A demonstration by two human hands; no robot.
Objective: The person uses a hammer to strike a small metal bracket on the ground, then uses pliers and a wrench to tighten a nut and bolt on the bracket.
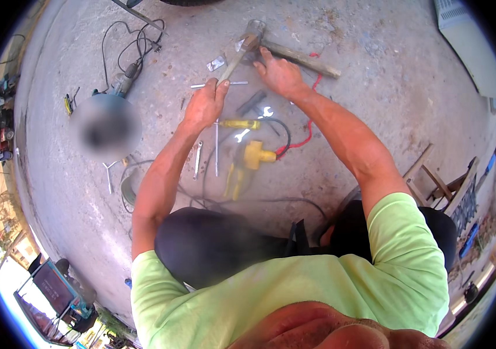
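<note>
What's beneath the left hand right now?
Beneath the left hand runs a thin silver bar, its ends showing on both sides. A straight silver rod shows nearer the body, its upper end covered. Whether the two join under the hand cannot be seen.

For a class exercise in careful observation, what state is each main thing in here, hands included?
Left hand: closed around flat strip.
Flat strip: gripped at its near end.
Right hand: open, index extended.
Hammer: lying down.
T-shaped tool: lying, partly hidden.
Wrench: lying flat.
Red cord: bent, slack.
Black cord: loosely looped.
</note>
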